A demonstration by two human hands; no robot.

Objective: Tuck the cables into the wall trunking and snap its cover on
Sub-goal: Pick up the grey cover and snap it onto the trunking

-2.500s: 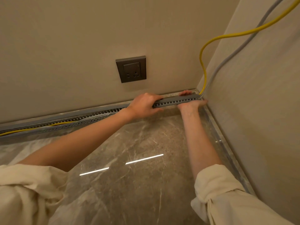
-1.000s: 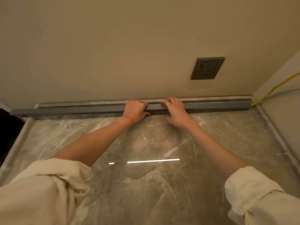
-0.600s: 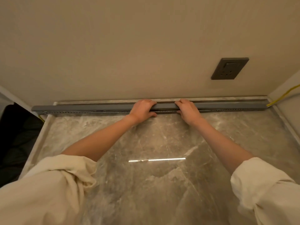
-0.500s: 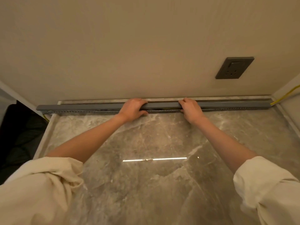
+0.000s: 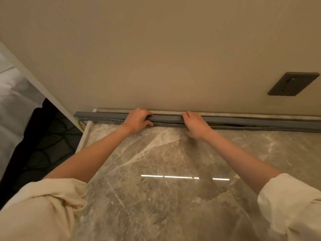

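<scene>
We see a dark grey wall socket on the beige wall. Along its base on the marble counter runs the perforated grey plastic trunking, a yellow cable hanging from its left end. Our left hand and right hand each grasp the long grey trunking cover.

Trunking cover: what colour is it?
Plain grey, in the head view: the trunking cover.

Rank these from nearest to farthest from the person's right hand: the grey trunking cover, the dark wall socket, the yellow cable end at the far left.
1. Grey trunking cover: under the right hand.
2. Dark wall socket: up right, on the wall.
3. Yellow cable end: far left, past the left hand.
</scene>
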